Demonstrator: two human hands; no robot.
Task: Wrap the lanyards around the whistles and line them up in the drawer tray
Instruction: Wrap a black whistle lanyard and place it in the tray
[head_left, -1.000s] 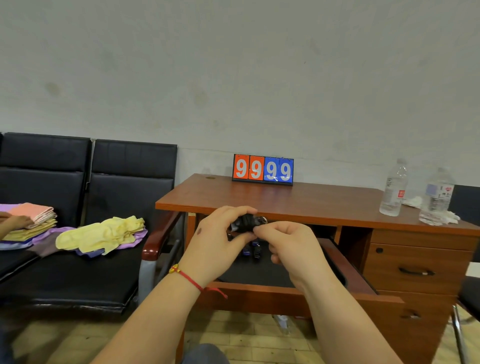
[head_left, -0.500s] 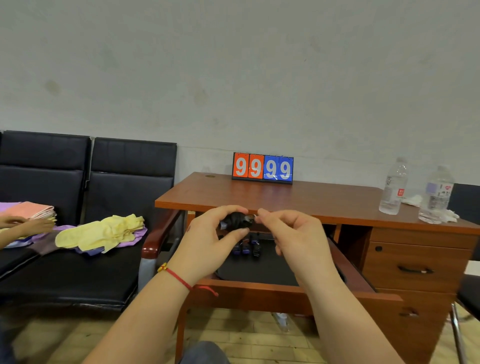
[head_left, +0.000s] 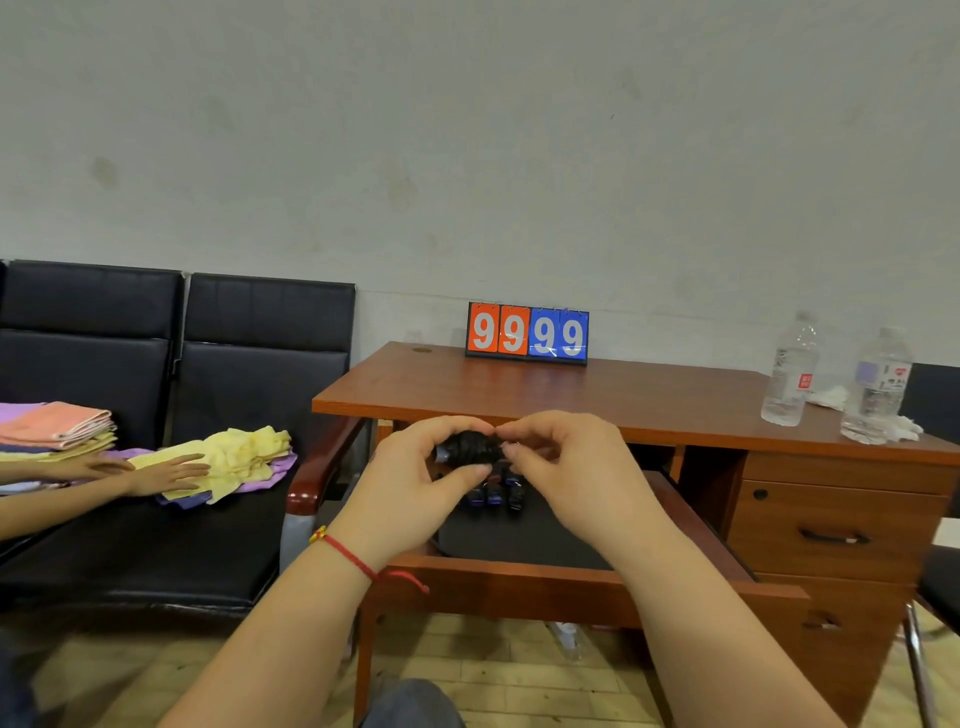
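My left hand grips a whistle bound in black lanyard cord, held above the open wooden drawer. My right hand pinches the cord's end at the right side of that bundle. Below my hands, three wrapped whistles stand side by side at the back of the black drawer tray. Part of the held whistle is hidden by my fingers.
A red and blue scoreboard reading 9999 and two water bottles stand on the desk. To the left are black seats with folded towels and yellow cloths, where another person's hands rest.
My hands have stayed close together at the whistle, the right fingers shifting along the cord. The other person's hands have moved right onto the yellow cloths.
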